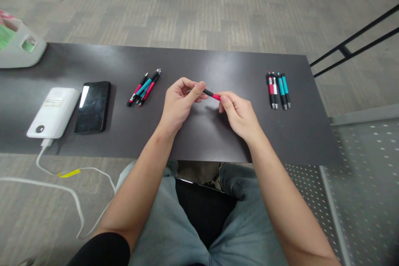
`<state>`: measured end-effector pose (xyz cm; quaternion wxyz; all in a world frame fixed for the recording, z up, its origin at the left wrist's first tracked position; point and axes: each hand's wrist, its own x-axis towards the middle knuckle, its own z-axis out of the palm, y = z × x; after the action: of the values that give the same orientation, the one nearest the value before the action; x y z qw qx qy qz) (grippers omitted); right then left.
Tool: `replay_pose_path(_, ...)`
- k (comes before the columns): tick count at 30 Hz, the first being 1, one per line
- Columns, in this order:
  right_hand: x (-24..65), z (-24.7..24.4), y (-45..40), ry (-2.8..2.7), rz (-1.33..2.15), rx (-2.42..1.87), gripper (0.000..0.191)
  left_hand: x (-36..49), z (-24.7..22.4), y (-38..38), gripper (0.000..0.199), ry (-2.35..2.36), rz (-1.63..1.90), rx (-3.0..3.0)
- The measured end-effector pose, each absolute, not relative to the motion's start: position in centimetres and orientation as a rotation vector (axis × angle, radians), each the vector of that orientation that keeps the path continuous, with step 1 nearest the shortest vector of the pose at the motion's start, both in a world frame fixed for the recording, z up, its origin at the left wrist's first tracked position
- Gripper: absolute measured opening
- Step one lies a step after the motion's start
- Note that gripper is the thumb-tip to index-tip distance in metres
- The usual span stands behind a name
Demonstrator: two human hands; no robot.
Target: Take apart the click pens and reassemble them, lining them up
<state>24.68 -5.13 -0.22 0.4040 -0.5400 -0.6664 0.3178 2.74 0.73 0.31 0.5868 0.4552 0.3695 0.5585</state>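
A red and black pen (pixel 209 92) is held above the middle of the dark table, between my two hands. My left hand (pixel 182 97) pinches its black end with thumb and fingers. My right hand (pixel 236 110) is closed on the red end, hiding that tip. To the left lies a loose pile of red, blue and black pens (pixel 145 88), some crossing over others. On the right, several pens (pixel 278 90) in red, white and blue lie side by side in a row.
A black phone (pixel 92 108) and a white power bank (pixel 53 112) with a white cable (pixel 77 212) lie on the table's left part. A whitish plastic container (pixel 34 52) stands at the far left. Black metal bars (pixel 346 52) rise beyond the table's right edge.
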Motion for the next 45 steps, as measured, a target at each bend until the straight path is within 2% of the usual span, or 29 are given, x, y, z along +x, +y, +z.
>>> replay_pose_path(7,24.8,-1.3,-4.9,-1.703,0.708,-1.296,0.029,2.3,-0.2,1.0,0.083,0.937,1.305,1.116)
replay_pose_path(12,24.8,-1.2,-4.7,-1.837,0.677,-1.277,0.054,2.2,-0.5,1.1,0.083,0.909,1.244,1.187)
replay_pose_path(15,24.8,-1.2,-4.6,-1.871,0.604,-1.294,0.053,2.2,-0.9,1.2,0.082,0.912,1.264,1.231)
replay_pose_path(18,24.7,-1.3,-4.8,-1.852,0.564,-1.343,0.043,2.1,-1.4,1.4,0.073,0.937,1.248,1.287)
replay_pose_path(25,24.8,-1.1,-4.7,-1.954,0.481,-1.394,0.059,1.8,-1.6,1.4,0.048,1.02,1.222,1.364)
replay_pose_path(29,24.9,-0.9,-4.7,-1.962,0.494,-1.414,0.04,1.4,-1.3,1.1,0.046,1.091,1.179,1.487)
replay_pose_path(33,24.9,-0.8,-5.0,-1.948,0.501,-1.41,0.023,1.1,-0.7,0.9,0.07,1.177,1.069,1.64)
replay_pose_path(35,25.0,-0.8,-5.0,-1.934,0.526,-1.391,0.021,0.8,-0.2,0.8,0.072,1.141,1.014,1.637)
replay_pose_path(37,25.2,-0.8,-4.9,-1.911,0.576,-1.372,0.026,0.4,0.5,0.7,0.065,1.053,0.949,1.62)
replay_pose_path(42,25.9,-0.8,-4.5,-1.913,0.654,-1.36,0.055,-0.5,1.4,0.7,0.049,1.027,0.936,1.682)
replay_pose_path(45,26.1,-0.9,-4.4,-1.927,0.602,-1.39,0.055,-1.0,1.2,1.1,0.051,1.114,0.994,1.757)
